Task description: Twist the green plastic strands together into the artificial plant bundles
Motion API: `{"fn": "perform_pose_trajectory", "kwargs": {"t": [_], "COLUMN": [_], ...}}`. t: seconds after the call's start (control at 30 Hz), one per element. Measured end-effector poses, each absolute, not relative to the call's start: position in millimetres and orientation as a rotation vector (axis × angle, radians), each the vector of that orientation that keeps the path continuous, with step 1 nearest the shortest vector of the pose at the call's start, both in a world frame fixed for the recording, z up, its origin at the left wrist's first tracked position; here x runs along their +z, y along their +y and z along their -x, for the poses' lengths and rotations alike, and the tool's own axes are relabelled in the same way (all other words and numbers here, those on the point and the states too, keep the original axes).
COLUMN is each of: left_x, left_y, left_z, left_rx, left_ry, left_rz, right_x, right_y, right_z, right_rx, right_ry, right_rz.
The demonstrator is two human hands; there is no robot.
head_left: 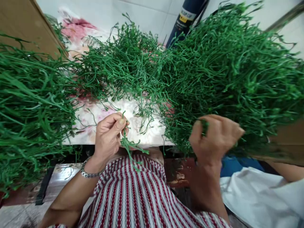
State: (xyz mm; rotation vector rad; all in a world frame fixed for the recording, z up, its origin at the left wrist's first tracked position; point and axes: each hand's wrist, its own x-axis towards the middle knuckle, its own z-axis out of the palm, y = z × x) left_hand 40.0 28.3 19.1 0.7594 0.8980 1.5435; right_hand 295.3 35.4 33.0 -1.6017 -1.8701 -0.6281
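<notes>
Red-and-white striped clothing (133, 196) fills the foreground, below the near edge of the surface (152, 131), which is spread with a flower-patterned covering. Around the middle of that near edge, the left hand (110, 131) grasps a small green sprig (130, 145) between thumb and forefinger; its loose ends hang past the edge towards the clothing. Beside the near edge further right, the right hand (215, 134) is curled inward in front of the right heap (237, 69). Green shows in the gap by its thumb, but I cannot tell whether those stems are gripped or merely lie behind.

More green stems lie in the left heap (30, 104), along the left end of the surface, and in the middle heap (130, 60), towards the far edge. A dark blue cylinder (182, 23) leans beyond that edge, and a cardboard box (26, 25) stands by the far left corner.

To handle the sprig well, I would pinch lightly so the thin stems are not crushed, work over the bare strip at the near edge, and draw single pieces out slowly, since the heaps look prone to tangling.
</notes>
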Motion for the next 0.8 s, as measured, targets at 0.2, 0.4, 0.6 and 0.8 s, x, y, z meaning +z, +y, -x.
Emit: {"fn": "perform_pose_trajectory", "kwargs": {"t": [0.2,0.4,0.6,0.8], "left_x": [20.8,25.0,24.0,20.9], "left_y": [26.8,28.2,32.6,35.6], "left_z": [-44.0,-46.2,-47.3,-55.5], "left_rx": [1.493,1.487,1.49,1.575], "left_ry": [0.919,0.932,0.947,1.035], "left_rz": [-0.769,-0.768,-0.863,-1.174], "right_x": [23.3,50.3,55.8,45.1], "right_y": [34.6,22.3,14.9,23.0], "right_z": [-296.0,-295.5,-265.8,-208.5], "right_rx": [-0.537,-0.527,-0.272,0.812], "right_ry": [-2.264,-2.244,-1.879,-2.261], "right_rz": [1.886,1.721,1.235,0.986]}}
